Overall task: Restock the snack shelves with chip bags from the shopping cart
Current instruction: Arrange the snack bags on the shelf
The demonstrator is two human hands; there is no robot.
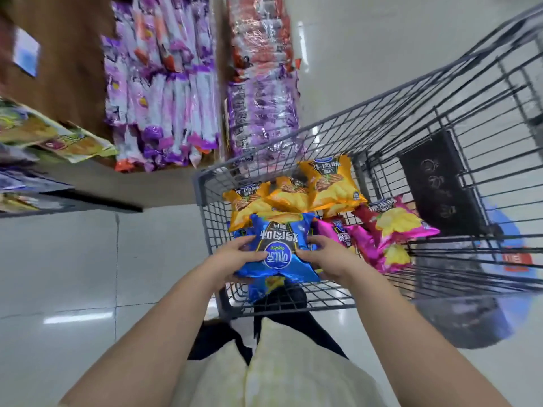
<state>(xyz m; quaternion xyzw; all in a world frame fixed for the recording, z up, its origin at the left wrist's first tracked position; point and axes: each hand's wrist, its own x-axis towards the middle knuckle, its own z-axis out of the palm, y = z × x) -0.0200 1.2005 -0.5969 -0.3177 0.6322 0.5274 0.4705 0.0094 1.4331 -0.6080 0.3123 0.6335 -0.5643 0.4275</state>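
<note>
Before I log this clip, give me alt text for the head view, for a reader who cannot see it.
The left hand and right hand grip a shiny blue foil chip bag over a grey wire shopping cart holding orange chip bags and pink chip bags; purple snack packets line nearby shelves.

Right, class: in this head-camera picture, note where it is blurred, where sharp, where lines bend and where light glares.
Head view throughout: motion blur smears the purple shelf packets at upper left; the blue chip bag, gripped by the left hand and right hand, is sharper, its print legible; the wide lens bows the shopping cart wires; a light streak glares on the floor.
</note>
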